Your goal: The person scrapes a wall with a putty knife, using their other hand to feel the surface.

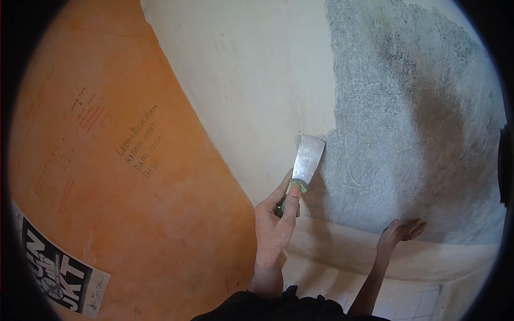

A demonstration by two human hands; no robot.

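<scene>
A putty knife [309,158] with a wide metal blade and a green handle is held in my left hand [274,222], with the thumb along the neck. Its blade edge lies against the wall where the cream paint [251,69] meets the rough grey bared surface [375,134]. Most of the handle is hidden by my fingers. Lower right, my right hand [399,234] is empty, fingers stretched out to the right at the bottom of the grey area. White dust coats my left hand and wrist.
At left an orange wall [187,214] with handwriting meets the cream wall in a corner. A black-and-white poster [59,267] hangs at lower left. Below the grey surface runs a cream ledge [342,235], with pale floor tiles [409,305] beneath. Shadows fall across the grey area.
</scene>
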